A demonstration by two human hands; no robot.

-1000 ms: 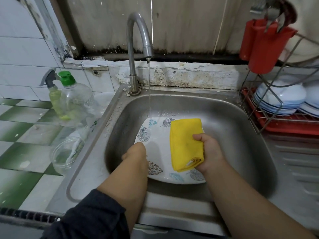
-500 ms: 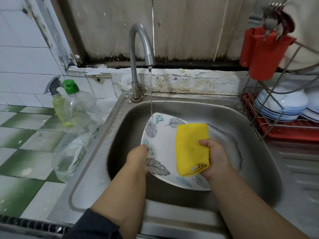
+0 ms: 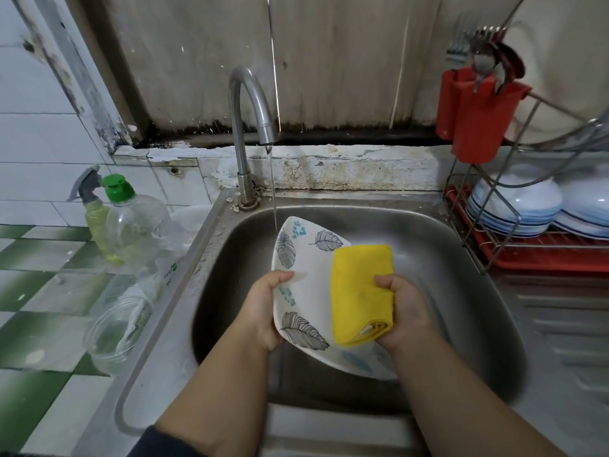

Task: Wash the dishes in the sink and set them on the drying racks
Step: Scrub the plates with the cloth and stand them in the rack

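Gripping the white square leaf-patterned plate (image 3: 306, 275) by its left edge, the left hand (image 3: 263, 311) tilts it over the steel sink (image 3: 461, 291) under the tap's thin stream. The right hand (image 3: 408, 311) pinches a folded yellow cloth (image 3: 361, 291) against the plate's face.

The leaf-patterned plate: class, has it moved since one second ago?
Yes. The plate has tilted up out of the sink, its far edge now nearer the tap and meeting the stream.
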